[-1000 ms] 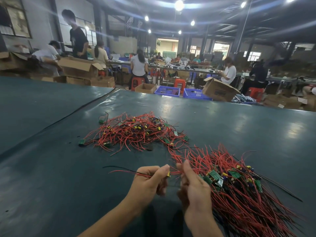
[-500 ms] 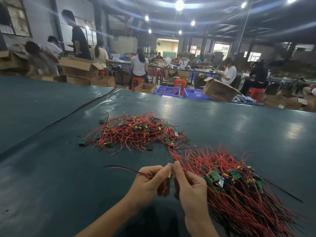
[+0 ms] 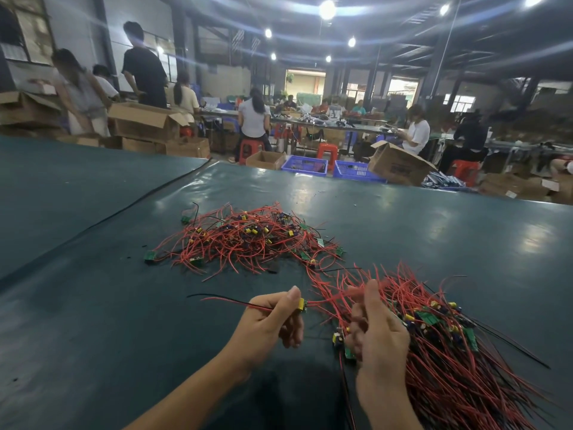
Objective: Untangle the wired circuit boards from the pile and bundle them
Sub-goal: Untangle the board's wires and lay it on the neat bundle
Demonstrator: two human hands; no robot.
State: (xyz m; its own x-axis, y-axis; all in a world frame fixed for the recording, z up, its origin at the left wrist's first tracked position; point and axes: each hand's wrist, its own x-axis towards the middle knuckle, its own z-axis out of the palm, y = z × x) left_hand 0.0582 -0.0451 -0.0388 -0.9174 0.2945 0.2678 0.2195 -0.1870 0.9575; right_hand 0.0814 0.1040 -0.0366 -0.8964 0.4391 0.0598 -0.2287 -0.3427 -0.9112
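A tangled pile of wired circuit boards, red leads with small green boards, lies mid-table. A larger, straighter heap of wired boards spreads at the lower right. My left hand pinches one small board with a yellow part; its red and black leads stick out to the left. A red lead still runs from it to the heap on the right. My right hand is blurred at the heap's left edge, fingers curled round another wired board whose leads trail toward me.
The dark green table has a seam with a black cable running diagonally at the left. Beyond the far edge stand cardboard boxes, blue crates, red stools and several people working at benches.
My hands, pinched together before, have drawn apart. The left hand has pulled the yellow-part board leftward, and the right hand has moved right into the heap's edge.
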